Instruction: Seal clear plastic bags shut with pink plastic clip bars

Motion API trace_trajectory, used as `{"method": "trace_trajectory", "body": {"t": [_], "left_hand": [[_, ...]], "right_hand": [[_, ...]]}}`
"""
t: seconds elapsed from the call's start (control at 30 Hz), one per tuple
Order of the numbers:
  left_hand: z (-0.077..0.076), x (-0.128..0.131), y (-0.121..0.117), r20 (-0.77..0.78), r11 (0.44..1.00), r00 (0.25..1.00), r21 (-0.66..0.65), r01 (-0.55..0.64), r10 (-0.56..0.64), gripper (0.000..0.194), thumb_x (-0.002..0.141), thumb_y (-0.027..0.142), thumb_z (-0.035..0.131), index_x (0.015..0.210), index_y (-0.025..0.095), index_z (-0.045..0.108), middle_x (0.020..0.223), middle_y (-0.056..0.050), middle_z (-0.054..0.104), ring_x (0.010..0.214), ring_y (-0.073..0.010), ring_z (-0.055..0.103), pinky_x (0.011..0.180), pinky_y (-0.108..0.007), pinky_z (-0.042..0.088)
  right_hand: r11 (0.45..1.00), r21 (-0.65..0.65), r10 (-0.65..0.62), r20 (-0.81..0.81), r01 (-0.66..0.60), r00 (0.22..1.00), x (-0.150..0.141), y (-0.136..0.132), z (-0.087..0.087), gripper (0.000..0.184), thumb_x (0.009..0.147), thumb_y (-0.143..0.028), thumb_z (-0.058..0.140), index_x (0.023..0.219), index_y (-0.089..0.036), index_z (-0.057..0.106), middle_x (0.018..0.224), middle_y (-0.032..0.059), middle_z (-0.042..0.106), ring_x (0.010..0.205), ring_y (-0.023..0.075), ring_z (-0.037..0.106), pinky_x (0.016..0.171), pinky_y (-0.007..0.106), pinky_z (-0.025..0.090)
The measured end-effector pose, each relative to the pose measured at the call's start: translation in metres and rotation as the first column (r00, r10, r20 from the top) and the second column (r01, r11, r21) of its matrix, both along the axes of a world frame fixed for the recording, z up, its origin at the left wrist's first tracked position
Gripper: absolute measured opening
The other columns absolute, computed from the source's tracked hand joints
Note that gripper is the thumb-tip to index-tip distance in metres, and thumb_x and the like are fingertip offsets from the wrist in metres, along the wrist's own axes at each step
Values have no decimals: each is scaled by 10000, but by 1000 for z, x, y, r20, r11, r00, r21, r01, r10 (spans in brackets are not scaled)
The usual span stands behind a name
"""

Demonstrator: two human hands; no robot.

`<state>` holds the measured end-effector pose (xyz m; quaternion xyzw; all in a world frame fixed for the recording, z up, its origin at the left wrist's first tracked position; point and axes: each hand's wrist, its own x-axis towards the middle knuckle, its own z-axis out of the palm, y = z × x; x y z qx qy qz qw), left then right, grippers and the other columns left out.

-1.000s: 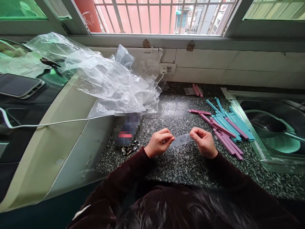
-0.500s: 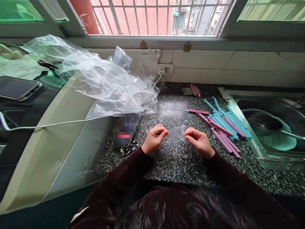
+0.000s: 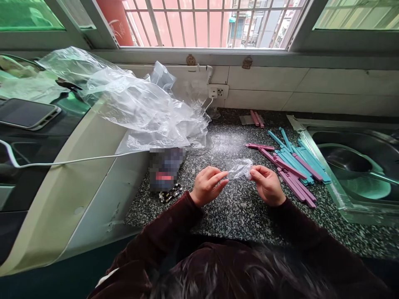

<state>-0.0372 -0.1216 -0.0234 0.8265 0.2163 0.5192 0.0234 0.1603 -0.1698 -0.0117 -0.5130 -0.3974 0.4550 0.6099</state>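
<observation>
A small clear plastic bag (image 3: 237, 168) is held above the speckled counter, its right end pinched between the thumb and fingers of my right hand (image 3: 267, 185). My left hand (image 3: 209, 185) is at the bag's left edge, with thumb and forefinger apart and the fingertips close to or touching the plastic. Right of my right hand lie long, narrow teal strips (image 3: 288, 160) and pink strips (image 3: 296, 187) that look like bag sealing clips, loosely piled. Further back, two pink clips (image 3: 257, 118) rest on a small clear packet (image 3: 246, 120).
A big crumpled plastic bag (image 3: 146, 108) spreads over the back left. Below it are a blurred dark package (image 3: 165, 170) and small dark and pale bits (image 3: 170, 194). A white cable (image 3: 81, 161) crosses at left. The sink (image 3: 343, 203) holds a pan (image 3: 346, 160).
The small bag has shifted right and slightly up with my right hand. My left thumb and forefinger have parted from their pinch on its left edge.
</observation>
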Motion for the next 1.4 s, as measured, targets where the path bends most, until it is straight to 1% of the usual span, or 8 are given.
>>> {"method": "trace_trajectory", "body": {"t": [0.1,0.3,0.4,0.47,0.63,0.77,0.93,1.4], "left_hand": [[1,1,0,-73,997,996,66,-50,54,214,780,295,637,955,176,614,739,-23,570,669,-116,515,625,-242,451],[2,2,-1,-55,992,997,114,-53,60,63,778,153,614,818,199,632,660,6,529,610,-91,457,575,-211,393],[2,1,0,-26,998,999,55,-40,42,79,767,135,619,817,196,623,666,4,531,618,-94,450,575,-211,393],[2,1,1,-12,999,999,6,-44,44,77,768,137,616,821,193,617,678,-2,537,631,-99,457,587,-219,404],[2,1,0,-5,998,1000,-57,-15,15,50,782,147,593,808,189,605,690,-12,546,650,-108,476,596,-231,421],[4,1,-2,10,996,1000,-85,26,-25,50,779,137,581,797,182,593,700,-18,551,660,-114,480,603,-238,430],[6,0,-1,-2,989,999,-142,49,-50,15,778,155,588,768,165,582,705,-34,555,678,-130,490,615,-257,435],[4,-3,5,-63,976,994,-204,76,-91,95,826,213,567,745,166,582,695,-30,580,667,-125,501,606,-245,428]], "right_hand": [[999,-46,8,-64,-11,998,-1,0,3,247,602,-388,744,601,-186,603,545,-34,505,545,88,434,566,251,358],[990,-118,62,-101,-74,993,-3,0,1,298,570,-423,762,583,-179,592,521,-37,497,510,79,426,519,236,340],[995,-76,60,-12,-61,998,-3,-1,-1,315,610,-472,728,620,-182,605,532,-35,500,512,84,432,523,242,355],[998,-10,59,132,-58,990,-4,-2,0,299,661,-478,688,669,-187,623,566,-25,524,529,94,448,530,250,370],[974,215,-72,582,-67,810,-7,-8,3,140,771,-289,619,673,-190,609,646,1,564,592,115,497,579,265,409],[927,359,-195,710,-109,676,-7,-8,-1,112,797,-198,579,687,-191,595,643,11,560,613,128,513,586,274,426],[892,399,-214,787,-212,578,-6,-7,-4,110,784,-154,580,680,-192,576,627,12,551,617,136,516,582,279,428],[898,384,-158,738,-215,655,-6,-8,0,131,788,-159,570,661,-191,563,619,4,533,606,126,509,568,270,422]]}}
